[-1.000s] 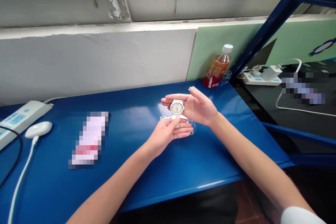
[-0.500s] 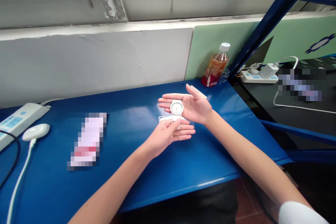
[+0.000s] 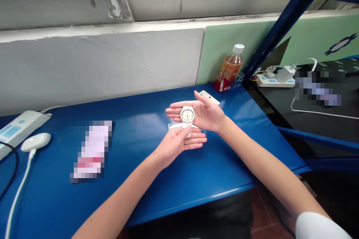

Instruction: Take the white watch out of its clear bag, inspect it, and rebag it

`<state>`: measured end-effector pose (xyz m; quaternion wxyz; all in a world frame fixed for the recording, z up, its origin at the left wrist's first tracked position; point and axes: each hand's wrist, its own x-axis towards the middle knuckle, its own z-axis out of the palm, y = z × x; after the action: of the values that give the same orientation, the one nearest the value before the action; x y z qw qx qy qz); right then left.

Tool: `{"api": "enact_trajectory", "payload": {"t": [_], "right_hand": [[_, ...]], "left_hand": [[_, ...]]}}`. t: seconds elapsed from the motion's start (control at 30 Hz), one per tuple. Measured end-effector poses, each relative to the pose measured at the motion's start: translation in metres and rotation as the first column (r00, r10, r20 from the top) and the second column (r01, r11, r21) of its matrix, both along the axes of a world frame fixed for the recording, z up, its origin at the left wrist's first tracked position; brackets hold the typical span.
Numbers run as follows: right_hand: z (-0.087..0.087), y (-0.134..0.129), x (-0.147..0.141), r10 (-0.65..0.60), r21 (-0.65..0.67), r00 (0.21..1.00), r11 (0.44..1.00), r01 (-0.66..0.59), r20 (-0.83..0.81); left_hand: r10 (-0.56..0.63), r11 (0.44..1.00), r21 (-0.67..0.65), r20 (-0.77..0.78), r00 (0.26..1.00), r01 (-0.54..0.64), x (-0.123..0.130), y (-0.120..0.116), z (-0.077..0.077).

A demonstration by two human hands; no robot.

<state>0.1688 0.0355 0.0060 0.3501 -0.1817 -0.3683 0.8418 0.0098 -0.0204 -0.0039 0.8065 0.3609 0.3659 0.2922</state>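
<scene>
A white wristwatch with a round pale dial faces up between my hands. My left hand lies palm up at the lower side, its thumb pressed on the watch's white strap and its other fingers stretched out. Behind it, my right hand is also palm up, fingers extended to the left under the watch face and thumb raised. Something white and partly clear lies on the desk beneath the hands, mostly hidden by them. A white card with a small dark hole is just behind my right hand.
On the blue desk, a blurred-out phone-like item lies left of the hands. Farther left are a power strip and a white device with a cable. A drink bottle stands at the back right beside a blue metal post.
The view has shifted slightly. My right hand has moved a little to the left, showing more of the white card behind its thumb. The hold on the watch looks the same.
</scene>
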Motion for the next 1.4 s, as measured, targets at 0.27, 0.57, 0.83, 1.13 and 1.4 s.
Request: {"api": "enact_trajectory", "payload": {"t": [0.27,0.57,0.83,1.13,1.4], "right_hand": [[0.005,-0.001,0.006,-0.533,0.425,0.818,0.806,0.412,0.215],[-0.014,-0.034,0.033,-0.597,0.683,0.705,0.697,0.219,0.383],[-0.024,-0.045,0.035,-0.739,0.819,0.530,0.558,0.135,0.417],[-0.029,-0.032,0.059,-0.813,0.854,0.396,0.506,0.118,0.427],[-0.032,-0.032,0.060,-0.863,0.875,0.155,0.461,-0.147,0.481]], "left_hand": [[0.333,0.884,0.377,-0.093,0.938,-0.277,-0.010,0.005,0.000],[0.521,0.516,0.850,-0.407,0.751,0.103,-0.022,0.005,-0.017],[0.422,0.475,0.855,-0.428,0.799,0.207,-0.009,0.001,-0.022],[0.259,0.470,0.764,-0.599,0.758,0.442,-0.031,0.010,-0.032],[0.395,0.355,0.805,-0.591,0.704,0.476,-0.039,0.011,-0.040]]}}
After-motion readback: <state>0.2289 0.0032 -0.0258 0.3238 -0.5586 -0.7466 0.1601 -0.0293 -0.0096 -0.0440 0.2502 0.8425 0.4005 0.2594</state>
